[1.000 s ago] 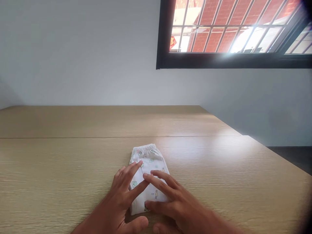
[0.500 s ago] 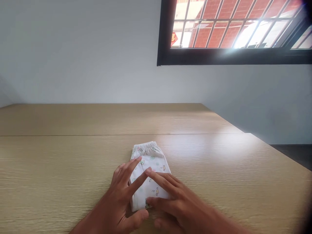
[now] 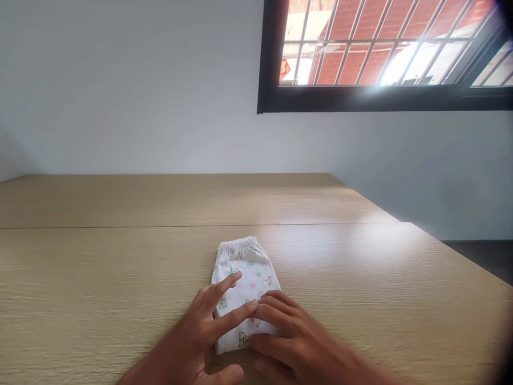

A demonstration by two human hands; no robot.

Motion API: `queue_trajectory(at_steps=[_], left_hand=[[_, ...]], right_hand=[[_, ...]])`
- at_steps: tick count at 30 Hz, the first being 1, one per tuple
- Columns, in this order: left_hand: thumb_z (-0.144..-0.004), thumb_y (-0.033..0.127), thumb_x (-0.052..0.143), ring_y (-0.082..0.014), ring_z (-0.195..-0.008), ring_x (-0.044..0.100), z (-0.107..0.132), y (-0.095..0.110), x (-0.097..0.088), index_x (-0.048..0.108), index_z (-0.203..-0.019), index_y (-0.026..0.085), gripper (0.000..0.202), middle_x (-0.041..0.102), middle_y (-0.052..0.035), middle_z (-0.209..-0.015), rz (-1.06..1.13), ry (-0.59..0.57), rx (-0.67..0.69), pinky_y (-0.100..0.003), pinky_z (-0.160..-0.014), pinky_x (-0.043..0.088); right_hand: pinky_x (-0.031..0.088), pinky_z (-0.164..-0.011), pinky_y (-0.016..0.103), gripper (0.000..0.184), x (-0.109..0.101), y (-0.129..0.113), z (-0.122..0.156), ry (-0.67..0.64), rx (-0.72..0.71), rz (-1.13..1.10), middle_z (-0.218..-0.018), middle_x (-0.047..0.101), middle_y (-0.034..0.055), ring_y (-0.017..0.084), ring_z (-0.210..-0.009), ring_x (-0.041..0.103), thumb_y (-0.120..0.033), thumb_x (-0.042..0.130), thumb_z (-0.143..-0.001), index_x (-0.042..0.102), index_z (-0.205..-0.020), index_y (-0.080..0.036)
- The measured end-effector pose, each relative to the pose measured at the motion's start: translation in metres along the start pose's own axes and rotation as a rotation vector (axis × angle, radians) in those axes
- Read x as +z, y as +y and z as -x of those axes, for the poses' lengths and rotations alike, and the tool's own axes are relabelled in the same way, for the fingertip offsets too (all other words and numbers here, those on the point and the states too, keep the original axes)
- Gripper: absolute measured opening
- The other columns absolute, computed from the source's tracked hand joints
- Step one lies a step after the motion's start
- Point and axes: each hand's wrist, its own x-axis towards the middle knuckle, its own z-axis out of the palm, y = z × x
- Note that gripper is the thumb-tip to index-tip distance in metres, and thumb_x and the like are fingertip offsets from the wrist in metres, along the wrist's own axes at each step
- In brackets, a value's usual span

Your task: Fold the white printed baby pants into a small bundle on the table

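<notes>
A small white garment [image 3: 244, 267] with a gathered elastic waistband lies folded flat on the wooden table, printed with little green, pink and tan animals. It looks like baby pants, waistband pointing away from me. Over its left side and middle reaches my left hand [image 3: 212, 326], fingers spread, thumb low near the table. My right hand [image 3: 284, 331] rests over the lower right part of the cloth, fingers stretched out. The two index fingertips meet or nearly meet above the garment. Neither hand grips the fabric.
The pale wooden table [image 3: 120, 278] has a seam running across it and a slanting right edge. Behind it stands a grey-white wall [image 3: 140, 85]. A dark-framed barred window [image 3: 360, 99] lets in bright light at the upper right.
Both hands have slid slightly down the garment toward me, and the right fingers have drawn closer together. The garment lies as before; the view has tilted up a little.
</notes>
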Motion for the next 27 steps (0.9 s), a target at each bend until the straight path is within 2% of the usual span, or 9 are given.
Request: queue_trajectory(at_steps=[3,6,11,17,20,22,24,27], left_hand=[[-0.096,0.037,0.058,-0.0381,-0.145,0.025,0.0,-0.001,0.0,0.03,-0.151,0.043,0.062,0.009,-0.0023,-0.162,0.013,0.001,-0.016,-0.061,-0.112,0.037],[-0.094,0.03,0.059,-0.0382,-0.145,0.024,0.001,0.0,-0.002,0.025,-0.152,0.042,0.069,0.011,-0.0046,-0.161,0.019,0.026,-0.046,-0.064,-0.112,0.034],[-0.095,0.032,0.058,-0.0377,-0.143,0.028,0.0,-0.001,-0.002,0.025,-0.152,0.041,0.067,0.016,-0.0068,-0.16,0.044,0.048,-0.045,-0.062,-0.111,0.038],[-0.092,0.03,0.059,-0.0388,-0.143,0.028,0.001,-0.003,-0.002,0.026,-0.151,0.041,0.068,0.019,-0.0072,-0.159,0.014,0.041,-0.063,-0.065,-0.111,0.036],[-0.093,0.033,0.06,-0.0387,-0.141,0.031,0.001,-0.002,-0.002,0.034,-0.147,0.039,0.06,0.021,-0.0078,-0.158,0.001,0.037,-0.055,-0.062,-0.109,0.04],[-0.094,0.034,0.06,-0.0383,-0.141,0.033,0.0,-0.001,-0.002,0.039,-0.144,0.039,0.054,0.023,-0.0076,-0.158,-0.01,0.05,-0.026,-0.062,-0.109,0.04],[-0.095,0.036,0.059,-0.0371,-0.139,0.035,-0.001,0.0,-0.002,0.041,-0.143,0.039,0.051,0.025,-0.0071,-0.157,-0.017,0.063,0.003,-0.06,-0.109,0.041],[-0.095,0.038,0.059,-0.0345,-0.136,0.04,-0.002,0.0,-0.002,0.039,-0.145,0.039,0.054,0.032,-0.0072,-0.154,-0.033,0.073,0.015,-0.054,-0.108,0.044]], right_hand=[[0.049,-0.091,0.035,0.004,0.0,0.0,0.001,0.024,-0.021,0.025,-0.108,0.062,0.0064,0.019,-0.103,0.057,-0.017,0.06,-0.094,0.064,-0.093,-0.018],[0.051,-0.091,0.037,0.008,0.0,0.001,0.003,0.036,-0.037,0.087,-0.117,0.061,0.009,0.021,-0.102,0.059,-0.017,0.059,-0.094,0.067,-0.096,-0.02],[0.051,-0.096,0.038,0.013,0.002,0.002,0.007,0.04,-0.03,0.11,-0.138,0.053,0.009,0.021,-0.109,0.059,-0.017,0.059,-0.094,0.067,-0.103,-0.021],[0.046,-0.102,0.037,0.018,0.0,-0.002,0.005,0.104,-0.038,0.095,-0.142,0.05,0.0084,0.022,-0.117,0.056,-0.01,0.058,-0.091,0.065,-0.104,-0.019],[0.048,-0.096,0.036,0.029,-0.002,-0.003,0.002,0.119,-0.02,0.051,-0.126,0.059,0.0091,0.02,-0.106,0.059,-0.007,0.052,-0.091,0.06,-0.116,-0.02],[0.05,-0.087,0.036,0.042,-0.002,-0.003,0.001,0.104,0.012,0.023,-0.105,0.066,0.006,0.018,-0.091,0.06,-0.009,0.049,-0.092,0.051,-0.132,-0.021],[0.05,-0.081,0.036,0.051,0.002,-0.002,0.002,0.107,0.022,0.035,-0.091,0.067,0.0032,0.018,-0.08,0.058,-0.012,0.047,-0.094,0.039,-0.143,-0.02],[0.051,-0.082,0.038,0.058,0.009,-0.001,0.005,0.164,0.042,0.111,-0.096,0.071,0.0055,0.02,-0.08,0.061,-0.016,0.046,-0.096,0.027,-0.151,-0.019]])
